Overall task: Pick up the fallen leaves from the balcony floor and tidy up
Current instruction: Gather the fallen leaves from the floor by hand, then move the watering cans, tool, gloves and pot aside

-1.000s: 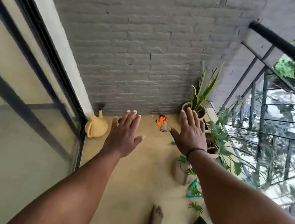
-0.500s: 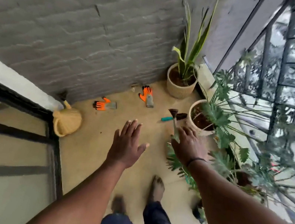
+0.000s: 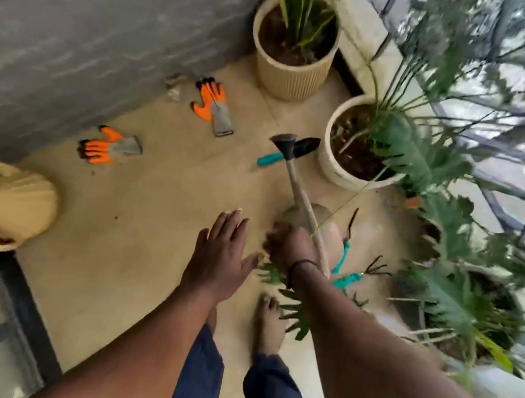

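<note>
Green lobed leaves (image 3: 296, 312) lie on the beige balcony floor (image 3: 154, 215) beside my bare right foot, partly under my right forearm. Some small dry bits (image 3: 175, 87) sit by the grey wall. My left hand (image 3: 220, 254) hovers flat over the floor, fingers straight and empty. Just to its right, my right hand (image 3: 286, 244) points down with curled, blurred fingers next to a long-spouted watering can (image 3: 322, 224). Whether it holds anything is hidden.
Two orange-and-grey gloves (image 3: 216, 106) (image 3: 108, 147), a teal-handled trowel (image 3: 273, 159) and a teal hand rake (image 3: 345, 278) lie on the floor. A ribbed beige pot (image 3: 292, 77), a white pot (image 3: 332, 168), leafy plants and railing (image 3: 510, 160) line the right. A tan jug (image 3: 10, 205) stands left.
My view has tipped down toward the floor. Both hands have dropped lower, and the right hand went from spread fingers to curled fingers beside the watering can.
</note>
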